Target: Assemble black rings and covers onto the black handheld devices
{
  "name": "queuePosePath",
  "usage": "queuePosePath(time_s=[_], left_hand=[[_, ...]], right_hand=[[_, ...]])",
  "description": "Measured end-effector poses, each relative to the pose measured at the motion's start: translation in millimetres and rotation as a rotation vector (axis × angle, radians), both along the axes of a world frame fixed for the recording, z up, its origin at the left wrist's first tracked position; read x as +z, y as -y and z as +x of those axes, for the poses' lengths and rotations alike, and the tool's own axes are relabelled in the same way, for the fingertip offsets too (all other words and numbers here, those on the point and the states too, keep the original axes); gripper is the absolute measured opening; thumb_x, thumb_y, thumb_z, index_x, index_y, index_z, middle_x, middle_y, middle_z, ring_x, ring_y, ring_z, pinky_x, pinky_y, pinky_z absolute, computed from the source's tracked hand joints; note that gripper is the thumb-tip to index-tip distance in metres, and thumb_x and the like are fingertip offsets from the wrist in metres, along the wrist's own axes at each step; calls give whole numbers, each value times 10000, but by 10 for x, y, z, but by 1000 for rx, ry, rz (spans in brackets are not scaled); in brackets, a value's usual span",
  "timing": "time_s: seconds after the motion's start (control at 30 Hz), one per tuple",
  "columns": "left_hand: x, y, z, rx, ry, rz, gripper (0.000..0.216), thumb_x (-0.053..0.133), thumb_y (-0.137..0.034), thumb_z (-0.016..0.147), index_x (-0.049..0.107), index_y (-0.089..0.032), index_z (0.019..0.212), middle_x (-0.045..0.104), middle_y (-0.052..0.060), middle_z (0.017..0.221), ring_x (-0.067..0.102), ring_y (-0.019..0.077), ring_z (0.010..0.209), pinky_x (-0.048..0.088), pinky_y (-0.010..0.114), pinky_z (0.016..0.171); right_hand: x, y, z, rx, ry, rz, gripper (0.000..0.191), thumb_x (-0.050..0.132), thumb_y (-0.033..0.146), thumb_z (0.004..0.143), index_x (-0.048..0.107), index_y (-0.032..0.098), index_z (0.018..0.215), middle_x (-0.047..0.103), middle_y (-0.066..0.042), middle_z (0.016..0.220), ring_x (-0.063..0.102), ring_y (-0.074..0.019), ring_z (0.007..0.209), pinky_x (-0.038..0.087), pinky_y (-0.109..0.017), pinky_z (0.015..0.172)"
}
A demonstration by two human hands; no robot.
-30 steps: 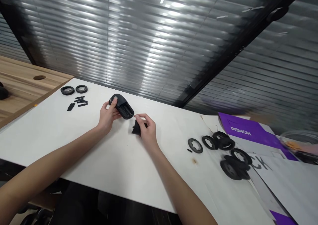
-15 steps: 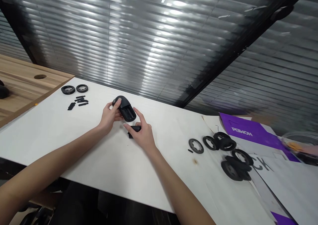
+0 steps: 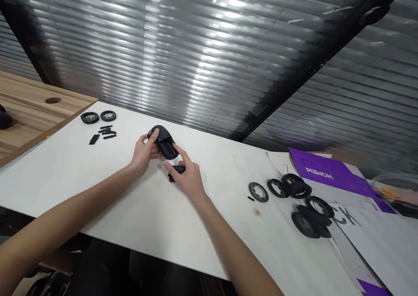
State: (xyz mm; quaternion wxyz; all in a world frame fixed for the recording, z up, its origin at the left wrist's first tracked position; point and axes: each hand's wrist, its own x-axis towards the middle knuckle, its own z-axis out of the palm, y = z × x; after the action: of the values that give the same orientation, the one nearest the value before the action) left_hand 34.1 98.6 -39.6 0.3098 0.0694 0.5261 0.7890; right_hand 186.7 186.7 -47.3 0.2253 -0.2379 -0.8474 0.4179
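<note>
My left hand (image 3: 143,156) grips a black mouse-shaped housing (image 3: 160,135), with the thumb on its smooth rounded top. An open recess (image 3: 167,149) in the housing faces me, with ridged parts inside too small to make out. Below it, my right hand (image 3: 188,174) holds a small dark block-like part (image 3: 179,169) between the thumb and the curled fingers. The right index finger reaches up to the housing's right edge and appears to touch it. Fingers hide much of the small part.
Two black rings (image 3: 89,118) and several flat black pieces (image 3: 106,131) lie at the left of the white table (image 3: 137,217). More black rings (image 3: 258,192) are grouped at the right, near a purple sheet (image 3: 316,167) and a clear container (image 3: 396,191). Blinds stand behind.
My right index finger has moved left, from just beside the housing to its edge. The left hand and the housing have hardly moved.
</note>
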Motion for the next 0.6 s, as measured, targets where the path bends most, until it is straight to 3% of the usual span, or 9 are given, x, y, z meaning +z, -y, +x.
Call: queuePosePath(time_s=[0.13,0.4,0.6], left_hand=[[-13,-3,-6,-2,-6,9,658,937,-621,838,573,-174,1154,605,-41,665,624,142,555,587,268,618],[-22,-11,-10,-2,-4,2,687,952,-624,817,571,-175,1173,667,-4,718,690,177,609,613,300,652],[11,-8,6,-5,-2,-5,699,968,-644,784,580,-178,1132,611,-39,659,674,180,591,630,322,665]], right_hand=[[-6,-1,1,-5,-13,-21,810,722,623,949,540,264,1652,492,95,572,472,-165,520,406,-276,584],[-10,-5,-11,9,-51,-57,708,752,589,923,645,283,1553,480,88,565,490,-168,539,407,-283,594],[58,-42,-24,-40,-167,-310,850,796,645,847,571,255,1568,632,56,665,500,-160,523,424,-296,553]])
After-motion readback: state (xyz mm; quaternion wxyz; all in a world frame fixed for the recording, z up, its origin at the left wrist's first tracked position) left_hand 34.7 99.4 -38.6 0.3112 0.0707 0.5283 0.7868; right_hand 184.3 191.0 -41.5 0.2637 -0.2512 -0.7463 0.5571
